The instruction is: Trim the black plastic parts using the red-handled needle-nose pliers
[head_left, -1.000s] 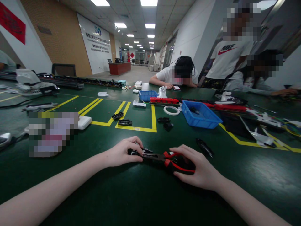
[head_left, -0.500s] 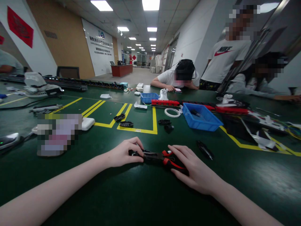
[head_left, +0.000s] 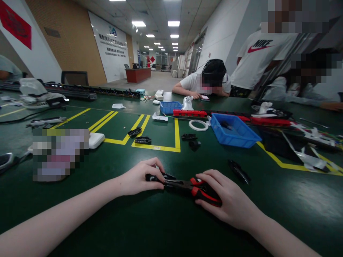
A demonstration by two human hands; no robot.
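Observation:
My left hand (head_left: 146,177) is closed on a small black plastic part (head_left: 152,177), thumb and fingers pinching it just above the green table (head_left: 128,221). Red-and-black pliers (head_left: 206,197) lie in my right hand (head_left: 225,196), the fingers around their handles. The jaws of the pliers point left and reach the black part at my left fingertips. What exactly lies between the jaws is too small to make out. To the right of my right hand rests a dark, elongated black part (head_left: 239,171).
Several black parts (head_left: 143,140) lie beyond my hands near yellow tape (head_left: 158,148). A blue bin (head_left: 235,139), a white ring (head_left: 198,125) and a red strip (head_left: 190,113) are farther off. A blurred-out object (head_left: 61,157) sits left. A person (head_left: 206,80) leans on the far edge.
The pliers and my right hand have shifted slightly right and down. My left hand keeps its pinch on the black part. The whole view has tilted a little downward.

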